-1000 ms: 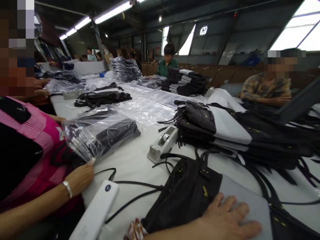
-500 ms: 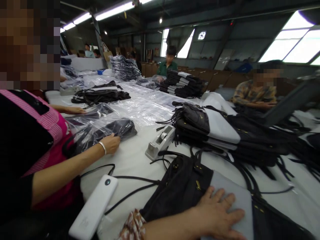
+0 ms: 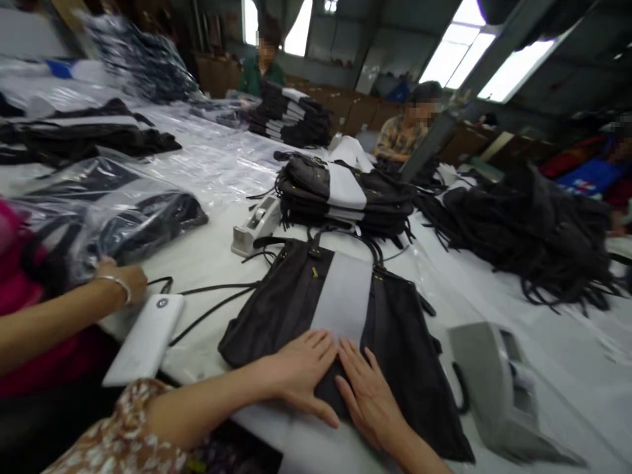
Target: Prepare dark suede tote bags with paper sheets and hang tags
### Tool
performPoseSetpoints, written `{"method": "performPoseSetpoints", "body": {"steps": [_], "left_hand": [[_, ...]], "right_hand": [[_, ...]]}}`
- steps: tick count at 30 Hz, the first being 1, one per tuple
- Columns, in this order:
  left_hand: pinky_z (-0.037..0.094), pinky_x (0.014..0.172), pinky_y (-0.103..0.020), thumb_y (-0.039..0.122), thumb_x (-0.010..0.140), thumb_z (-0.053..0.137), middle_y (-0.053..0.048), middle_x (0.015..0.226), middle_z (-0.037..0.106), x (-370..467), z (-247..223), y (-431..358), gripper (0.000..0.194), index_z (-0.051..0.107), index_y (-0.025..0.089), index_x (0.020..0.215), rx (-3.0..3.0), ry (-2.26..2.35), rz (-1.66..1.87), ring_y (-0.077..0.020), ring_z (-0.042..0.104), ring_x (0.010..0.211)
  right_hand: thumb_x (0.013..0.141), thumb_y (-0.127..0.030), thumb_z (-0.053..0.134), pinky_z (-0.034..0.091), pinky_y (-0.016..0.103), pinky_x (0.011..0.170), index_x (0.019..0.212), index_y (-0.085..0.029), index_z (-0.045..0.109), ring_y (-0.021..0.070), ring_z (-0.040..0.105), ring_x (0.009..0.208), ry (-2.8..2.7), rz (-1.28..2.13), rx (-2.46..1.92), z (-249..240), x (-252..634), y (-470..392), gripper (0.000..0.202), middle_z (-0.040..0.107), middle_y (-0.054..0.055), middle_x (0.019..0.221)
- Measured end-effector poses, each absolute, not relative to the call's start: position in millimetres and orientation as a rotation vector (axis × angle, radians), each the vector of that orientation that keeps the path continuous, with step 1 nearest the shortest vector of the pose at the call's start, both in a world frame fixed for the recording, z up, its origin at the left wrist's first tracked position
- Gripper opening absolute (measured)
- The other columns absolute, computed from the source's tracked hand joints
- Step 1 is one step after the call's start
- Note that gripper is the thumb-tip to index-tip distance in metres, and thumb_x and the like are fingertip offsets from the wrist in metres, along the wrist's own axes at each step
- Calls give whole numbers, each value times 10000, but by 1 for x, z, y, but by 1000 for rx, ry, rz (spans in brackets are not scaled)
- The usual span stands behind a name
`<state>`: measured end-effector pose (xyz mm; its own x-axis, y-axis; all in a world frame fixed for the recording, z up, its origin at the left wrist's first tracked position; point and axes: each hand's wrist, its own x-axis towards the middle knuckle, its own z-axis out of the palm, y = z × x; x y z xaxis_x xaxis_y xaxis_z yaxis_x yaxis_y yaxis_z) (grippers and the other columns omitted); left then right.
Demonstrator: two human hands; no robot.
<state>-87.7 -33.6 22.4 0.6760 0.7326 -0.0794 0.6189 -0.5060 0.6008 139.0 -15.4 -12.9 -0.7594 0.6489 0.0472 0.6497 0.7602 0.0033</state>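
A black bag [image 3: 405,336] lies flat on the white table in front of me, its thin handles towards the far side. A pale grey band [image 3: 344,289] runs down its middle. My left hand [image 3: 303,372] rests on the lower part of the band, fingers spread and thumb out. Beside it, my right hand [image 3: 368,392] lies on the bag at the band's lower right edge, fingers stretched out. The fingertips of both hands are close together. Neither hand grips anything.
Beyond the bag are a tape dispenser [image 3: 254,224] and stacked banded bags [image 3: 345,191]. Another dispenser [image 3: 503,388] stands right, near a heap of black bags [image 3: 533,230]. At left lie a white power bank [image 3: 145,339], a person's hand [image 3: 121,283] and a plastic-wrapped bag [image 3: 143,217].
The view has swung right. My right hand has come into view and lies on the bag. My left hand is now at the band's lower end, beside it.
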Motion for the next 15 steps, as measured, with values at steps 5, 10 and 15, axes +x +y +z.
{"method": "performPoseSetpoints", "body": {"steps": [5, 10, 15], "left_hand": [[145, 1161, -441, 713, 758, 501, -231, 1518, 202, -82, -4, -52, 1012, 216, 37, 1454, 2528, 1193, 198, -334, 179, 1414], [195, 1155, -430, 705, 714, 567, -225, 1512, 220, -76, -19, -58, 1034, 252, 46, 1445, 2623, 1246, 254, -330, 201, 1409], [221, 1154, -420, 705, 776, 475, -223, 1500, 262, -74, -3, -59, 950, 282, 52, 1439, 2597, 1251, 273, -316, 245, 1398]], "right_hand": [[959, -238, 320, 341, 468, 1091, 1394, -123, 397, 217, 373, 1343, -2863, 128, -1198, -2, 128, -25, 457, 418, 115, 1439], [933, -195, 365, 400, 439, 1059, 1349, -151, 470, 221, 430, 1305, -2862, -24, -1101, 2, 140, -35, 431, 478, 102, 1399], [812, -241, 470, 530, 404, 902, 1401, -279, 416, 258, 535, 1208, -2819, -236, -814, 6, 159, -72, 592, 493, 48, 1389]]}}
